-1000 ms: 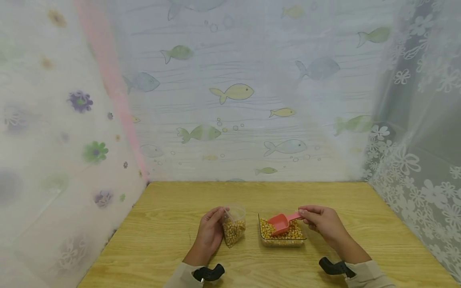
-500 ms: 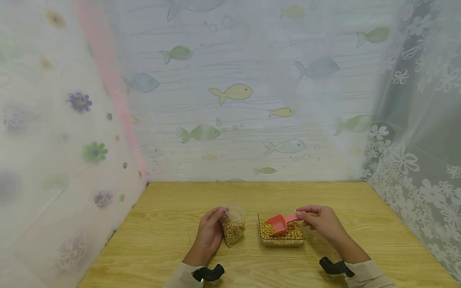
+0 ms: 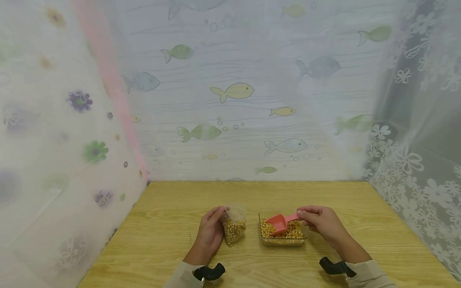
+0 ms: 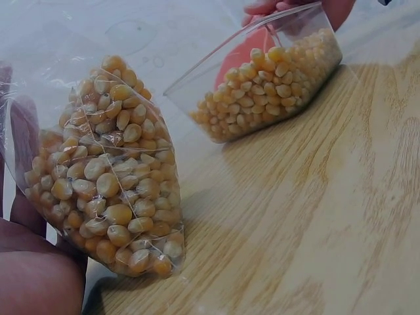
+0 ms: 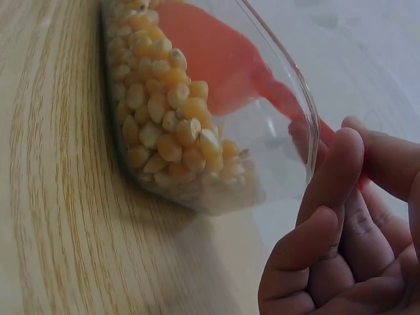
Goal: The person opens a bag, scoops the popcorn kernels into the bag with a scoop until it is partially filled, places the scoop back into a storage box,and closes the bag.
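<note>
My left hand [image 3: 210, 232] grips the upper side of a clear plastic bag [image 3: 234, 230], which is partly filled with corn kernels [image 4: 108, 184]. The bag hangs upright just left of a clear rectangular container [image 3: 282, 242] that also holds corn kernels [image 5: 157, 111]. Over that container, my right hand [image 3: 324, 226] pinches the end of a scoop's pink handle between thumb and fingers. The red-pink scoop [image 3: 278, 224] lies tilted, its bowl resting in the kernels and pointing left. In the right wrist view the scoop shows through the container's wall.
Everything stands on a wooden table [image 3: 173, 200]. A fish-patterned curtain [image 3: 230, 120] hangs behind its far edge. Flower-patterned sheets close off the left [image 3: 54, 160] and right [image 3: 414, 168] sides. Black wrist mounts [image 3: 209, 273] sit at the cuffs.
The right hand and scoop have shifted very slightly to the left. The left hand and the bag look unchanged.
</note>
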`<state>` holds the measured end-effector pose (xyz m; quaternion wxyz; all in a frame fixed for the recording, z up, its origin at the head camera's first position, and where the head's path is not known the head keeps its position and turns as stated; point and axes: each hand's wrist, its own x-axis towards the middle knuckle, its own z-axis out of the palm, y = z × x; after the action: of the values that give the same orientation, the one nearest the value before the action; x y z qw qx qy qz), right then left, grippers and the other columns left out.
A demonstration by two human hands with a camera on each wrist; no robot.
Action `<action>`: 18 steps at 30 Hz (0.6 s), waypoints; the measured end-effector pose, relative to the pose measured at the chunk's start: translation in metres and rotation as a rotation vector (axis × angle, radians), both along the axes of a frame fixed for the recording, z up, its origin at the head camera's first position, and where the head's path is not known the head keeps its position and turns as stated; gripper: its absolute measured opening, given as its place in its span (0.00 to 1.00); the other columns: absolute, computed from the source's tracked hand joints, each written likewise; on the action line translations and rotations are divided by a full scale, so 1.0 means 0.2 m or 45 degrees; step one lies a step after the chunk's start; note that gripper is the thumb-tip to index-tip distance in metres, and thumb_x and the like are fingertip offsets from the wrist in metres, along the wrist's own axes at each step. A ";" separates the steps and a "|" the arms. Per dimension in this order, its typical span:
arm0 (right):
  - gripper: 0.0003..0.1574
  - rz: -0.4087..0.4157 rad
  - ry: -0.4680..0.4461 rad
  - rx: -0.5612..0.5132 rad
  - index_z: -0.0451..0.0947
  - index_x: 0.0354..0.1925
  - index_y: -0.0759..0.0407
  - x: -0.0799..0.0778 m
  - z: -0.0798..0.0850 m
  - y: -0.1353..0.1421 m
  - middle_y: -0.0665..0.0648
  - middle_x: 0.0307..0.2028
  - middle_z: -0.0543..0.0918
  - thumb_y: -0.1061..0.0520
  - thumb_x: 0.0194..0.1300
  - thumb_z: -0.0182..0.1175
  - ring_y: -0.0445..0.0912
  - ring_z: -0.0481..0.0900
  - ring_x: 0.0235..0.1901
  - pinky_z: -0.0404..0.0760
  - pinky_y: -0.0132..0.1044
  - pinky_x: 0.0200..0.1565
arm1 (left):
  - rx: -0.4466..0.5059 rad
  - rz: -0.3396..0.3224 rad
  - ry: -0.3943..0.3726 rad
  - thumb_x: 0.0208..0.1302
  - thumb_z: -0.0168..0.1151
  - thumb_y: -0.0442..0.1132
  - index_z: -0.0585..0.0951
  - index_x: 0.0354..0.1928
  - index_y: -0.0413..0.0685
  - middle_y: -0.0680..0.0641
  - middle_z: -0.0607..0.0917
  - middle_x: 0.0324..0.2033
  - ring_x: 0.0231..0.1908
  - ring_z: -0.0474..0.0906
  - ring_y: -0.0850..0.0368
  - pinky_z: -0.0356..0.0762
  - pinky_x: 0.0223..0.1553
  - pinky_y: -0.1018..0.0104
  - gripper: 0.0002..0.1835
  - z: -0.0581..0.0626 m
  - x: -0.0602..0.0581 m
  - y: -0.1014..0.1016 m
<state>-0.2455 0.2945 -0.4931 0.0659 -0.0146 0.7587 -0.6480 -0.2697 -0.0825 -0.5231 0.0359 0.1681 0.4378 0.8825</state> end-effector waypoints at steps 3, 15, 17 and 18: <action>0.34 -0.001 -0.024 -0.050 0.76 0.65 0.69 0.00 0.00 0.00 0.49 0.41 0.89 0.45 0.74 0.64 0.42 0.81 0.35 0.81 0.36 0.35 | -0.003 0.002 0.006 0.81 0.50 0.32 0.91 0.39 0.57 0.56 0.90 0.43 0.50 0.81 0.62 0.77 0.57 0.70 0.21 0.00 0.00 0.00; 0.32 -0.007 -0.068 -0.171 0.77 0.65 0.67 0.00 -0.01 0.01 0.47 0.38 0.90 0.46 0.74 0.64 0.37 0.80 0.33 0.80 0.33 0.35 | 0.000 0.004 0.008 0.81 0.50 0.32 0.92 0.39 0.58 0.57 0.90 0.43 0.51 0.81 0.61 0.77 0.57 0.70 0.21 -0.01 0.00 0.00; 0.31 -0.015 -0.074 -0.187 0.78 0.64 0.66 0.00 -0.01 0.01 0.47 0.38 0.90 0.46 0.74 0.64 0.37 0.80 0.32 0.81 0.32 0.35 | -0.004 0.007 0.008 0.81 0.50 0.32 0.91 0.39 0.58 0.57 0.90 0.43 0.51 0.81 0.62 0.77 0.57 0.70 0.21 -0.01 0.00 0.00; 0.31 -0.018 -0.077 -0.194 0.78 0.64 0.66 0.00 -0.01 0.01 0.46 0.38 0.90 0.46 0.74 0.64 0.36 0.80 0.32 0.81 0.32 0.35 | -0.006 0.010 0.007 0.81 0.50 0.32 0.91 0.39 0.58 0.57 0.90 0.43 0.51 0.81 0.62 0.77 0.57 0.70 0.21 -0.01 0.00 0.00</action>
<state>-0.2445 0.2971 -0.4953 0.0828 0.0053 0.7048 -0.7045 -0.2704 -0.0824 -0.5243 0.0315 0.1689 0.4404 0.8812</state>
